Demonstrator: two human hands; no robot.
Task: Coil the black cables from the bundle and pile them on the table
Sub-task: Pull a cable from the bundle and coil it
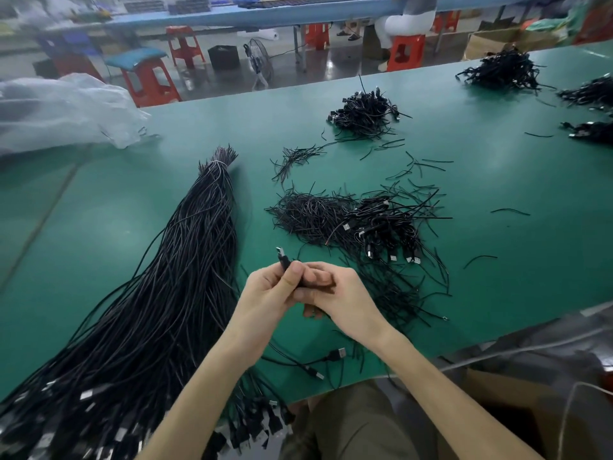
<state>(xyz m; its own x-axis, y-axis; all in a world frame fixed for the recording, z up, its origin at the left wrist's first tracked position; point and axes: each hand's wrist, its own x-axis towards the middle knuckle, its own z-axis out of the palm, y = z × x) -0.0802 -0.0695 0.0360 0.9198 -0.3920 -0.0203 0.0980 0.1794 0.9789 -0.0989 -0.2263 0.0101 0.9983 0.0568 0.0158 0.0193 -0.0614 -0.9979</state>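
Cable (282,257), one, gripped by left hand (265,295) and right hand (341,295); one bundle (185,277) alongside

The bundle (185,260) lies on the worktop (497,194). Right of the bundle sits a cable pile (381,224). Behind and left of the bundle lies a plastic bag (59,111).

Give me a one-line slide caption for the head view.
A black cable, plug upward, held by left hand and right hand above green table; tied bundle left, coiled pile beyond.
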